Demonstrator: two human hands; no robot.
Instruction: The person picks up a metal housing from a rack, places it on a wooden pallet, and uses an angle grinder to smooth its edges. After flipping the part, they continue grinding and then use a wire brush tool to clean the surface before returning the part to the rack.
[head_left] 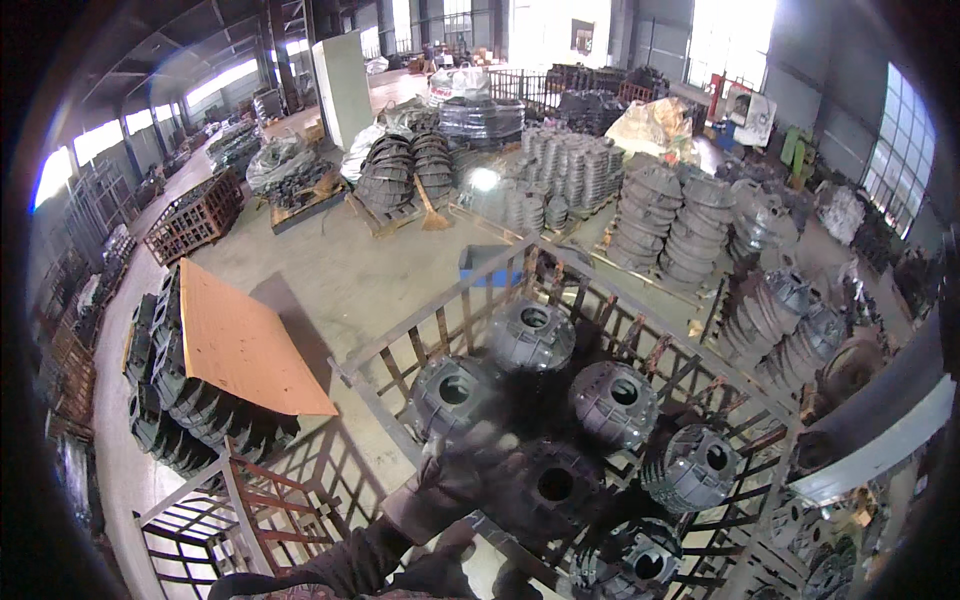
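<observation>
My left hand point(440, 492), dark and smeared, reaches from a dark sleeve point(345, 562) over the near edge of a metal cage bin point(385, 395). Closest to it is a round dark casting point(552, 480) with a central hole, at the near side of the bin. Whether the hand touches it is unclear, as the fingers blend into shadow. Other castings stand in the bin: one at the left point(450, 388), one at the back point(533, 335), one in the middle point(614, 400), and stacks at the right point(690, 468) and near right point(632, 562). My right hand does not show.
Left of the bin, an orange-brown sheet point(245, 335) leans on stacked dark parts point(165, 400). A second cage point(245, 510) stands at the lower left. Beyond are a blue box point(490, 266), a broom point(432, 212) and stacked ring castings point(645, 215). A large curved pipe-like piece point(880, 435) juts in at right.
</observation>
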